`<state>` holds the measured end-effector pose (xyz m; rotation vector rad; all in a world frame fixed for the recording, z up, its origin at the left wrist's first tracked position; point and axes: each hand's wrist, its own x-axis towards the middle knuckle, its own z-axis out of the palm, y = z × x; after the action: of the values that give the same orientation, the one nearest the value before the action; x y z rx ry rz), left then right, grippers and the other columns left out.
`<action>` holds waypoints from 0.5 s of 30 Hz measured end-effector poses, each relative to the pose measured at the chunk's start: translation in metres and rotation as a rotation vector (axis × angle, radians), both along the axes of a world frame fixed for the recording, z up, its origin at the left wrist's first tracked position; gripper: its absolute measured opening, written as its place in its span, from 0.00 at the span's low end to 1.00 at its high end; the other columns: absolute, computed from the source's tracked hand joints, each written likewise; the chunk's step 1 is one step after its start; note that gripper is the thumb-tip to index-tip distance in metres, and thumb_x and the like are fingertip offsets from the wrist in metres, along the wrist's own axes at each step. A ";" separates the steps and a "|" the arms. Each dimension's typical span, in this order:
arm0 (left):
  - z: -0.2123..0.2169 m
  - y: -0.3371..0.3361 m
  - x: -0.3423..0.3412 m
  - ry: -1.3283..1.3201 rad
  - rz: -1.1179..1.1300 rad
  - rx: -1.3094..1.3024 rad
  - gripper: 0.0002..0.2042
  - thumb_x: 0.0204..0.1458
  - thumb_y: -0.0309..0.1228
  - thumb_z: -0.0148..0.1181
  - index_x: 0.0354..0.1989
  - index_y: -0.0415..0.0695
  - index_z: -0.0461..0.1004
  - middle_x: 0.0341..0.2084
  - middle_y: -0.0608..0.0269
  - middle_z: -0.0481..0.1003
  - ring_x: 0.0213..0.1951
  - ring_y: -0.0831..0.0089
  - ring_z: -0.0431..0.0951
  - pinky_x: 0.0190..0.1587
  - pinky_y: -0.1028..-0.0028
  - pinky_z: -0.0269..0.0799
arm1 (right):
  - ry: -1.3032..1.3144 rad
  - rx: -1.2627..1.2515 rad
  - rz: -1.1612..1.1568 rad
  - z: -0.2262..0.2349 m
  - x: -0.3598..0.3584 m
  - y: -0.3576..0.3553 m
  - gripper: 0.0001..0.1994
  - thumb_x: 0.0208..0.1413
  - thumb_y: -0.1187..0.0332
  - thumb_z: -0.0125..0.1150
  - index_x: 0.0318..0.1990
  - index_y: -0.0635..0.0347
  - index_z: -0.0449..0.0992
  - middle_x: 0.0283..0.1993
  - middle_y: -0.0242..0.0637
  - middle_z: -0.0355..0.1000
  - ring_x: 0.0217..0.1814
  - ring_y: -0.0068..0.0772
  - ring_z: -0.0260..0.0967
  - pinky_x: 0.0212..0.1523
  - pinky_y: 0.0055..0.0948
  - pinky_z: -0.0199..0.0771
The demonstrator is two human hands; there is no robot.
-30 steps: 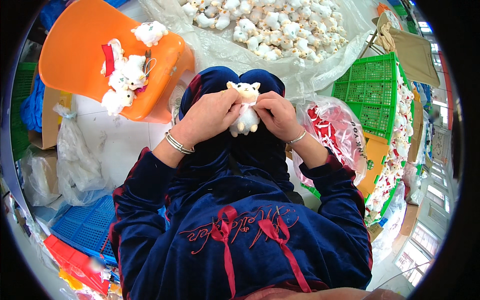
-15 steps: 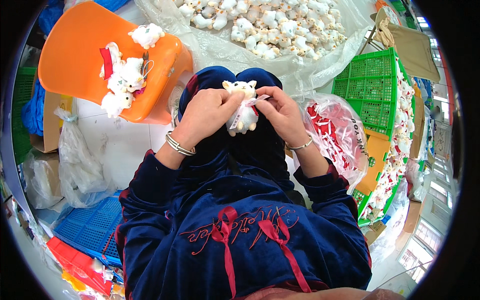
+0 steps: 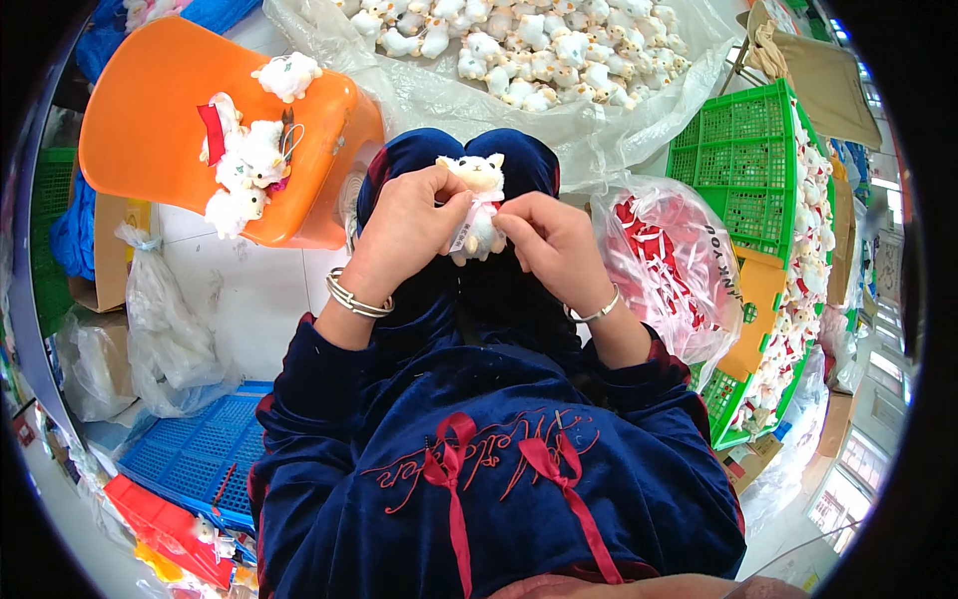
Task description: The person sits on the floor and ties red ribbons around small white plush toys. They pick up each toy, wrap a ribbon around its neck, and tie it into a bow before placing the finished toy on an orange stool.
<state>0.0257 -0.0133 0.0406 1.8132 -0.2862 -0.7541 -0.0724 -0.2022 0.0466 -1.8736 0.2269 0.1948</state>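
Note:
A small white plush animal (image 3: 481, 205) is held upright over my knees, which are covered in dark blue velvet. My left hand (image 3: 404, 232) grips its left side, and a small white tag hangs by my thumb. My right hand (image 3: 552, 240) pinches at the toy's neck, where a bit of pink ribbon shows. Both wrists wear silver bangles.
An orange plastic chair (image 3: 150, 120) at the upper left carries several finished white plush toys (image 3: 244, 165). A heap of white plush toys (image 3: 519, 45) lies on clear plastic sheeting ahead. A green crate (image 3: 733, 160) and a bag of red ribbons (image 3: 664, 255) stand at the right. Blue trays (image 3: 190, 454) lie lower left.
My right hand has shifted from the toy's head down to its neck, and the toy sits a little lower between my hands.

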 end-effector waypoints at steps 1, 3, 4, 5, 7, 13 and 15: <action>0.000 -0.001 -0.003 -0.021 0.014 -0.010 0.08 0.60 0.30 0.62 0.38 0.36 0.78 0.24 0.69 0.77 0.18 0.86 0.71 0.21 0.80 0.68 | 0.032 0.045 -0.057 0.001 0.002 0.004 0.08 0.60 0.73 0.65 0.45 0.65 0.76 0.37 0.36 0.76 0.29 0.22 0.74 0.28 0.25 0.73; 0.007 -0.005 -0.009 0.002 0.035 -0.015 0.07 0.60 0.29 0.62 0.37 0.36 0.78 0.25 0.67 0.78 0.19 0.85 0.74 0.22 0.81 0.69 | 0.098 0.132 -0.170 0.002 0.008 0.012 0.10 0.61 0.73 0.63 0.47 0.66 0.74 0.35 0.34 0.76 0.25 0.17 0.71 0.23 0.22 0.69; 0.010 -0.007 -0.011 0.013 0.046 -0.018 0.07 0.60 0.28 0.62 0.37 0.36 0.77 0.26 0.66 0.79 0.19 0.85 0.75 0.22 0.81 0.69 | 0.106 0.112 -0.164 -0.003 0.010 0.011 0.13 0.60 0.73 0.63 0.51 0.66 0.72 0.35 0.34 0.75 0.23 0.18 0.70 0.21 0.20 0.68; 0.009 -0.006 -0.013 0.002 0.063 -0.025 0.07 0.60 0.28 0.62 0.38 0.35 0.77 0.27 0.65 0.79 0.21 0.84 0.77 0.23 0.81 0.70 | 0.113 0.135 -0.168 -0.004 0.012 0.010 0.13 0.60 0.74 0.63 0.50 0.67 0.72 0.35 0.34 0.75 0.23 0.18 0.70 0.21 0.20 0.69; 0.004 -0.005 -0.016 -0.020 0.098 -0.038 0.07 0.59 0.27 0.61 0.38 0.35 0.77 0.29 0.63 0.80 0.23 0.82 0.80 0.24 0.81 0.72 | 0.128 0.182 -0.176 -0.005 0.014 0.011 0.13 0.60 0.74 0.63 0.50 0.69 0.72 0.35 0.34 0.75 0.23 0.18 0.71 0.22 0.21 0.70; -0.004 -0.004 -0.025 -0.005 0.099 -0.093 0.08 0.60 0.27 0.61 0.40 0.34 0.77 0.30 0.61 0.81 0.26 0.78 0.83 0.27 0.79 0.77 | 0.243 0.424 -0.326 -0.013 0.015 0.014 0.11 0.63 0.71 0.61 0.48 0.69 0.72 0.36 0.36 0.75 0.25 0.22 0.76 0.22 0.21 0.75; -0.007 -0.007 -0.028 0.022 0.152 -0.082 0.08 0.60 0.28 0.61 0.40 0.34 0.77 0.29 0.62 0.81 0.26 0.79 0.83 0.27 0.80 0.76 | 0.284 0.476 -0.406 -0.010 0.016 0.016 0.10 0.65 0.68 0.61 0.45 0.68 0.73 0.35 0.36 0.76 0.25 0.22 0.76 0.22 0.20 0.75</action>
<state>-0.0021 -0.0199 0.0335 1.7266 -0.1603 -0.6455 -0.0560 -0.1861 0.0366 -1.2918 0.6863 0.2124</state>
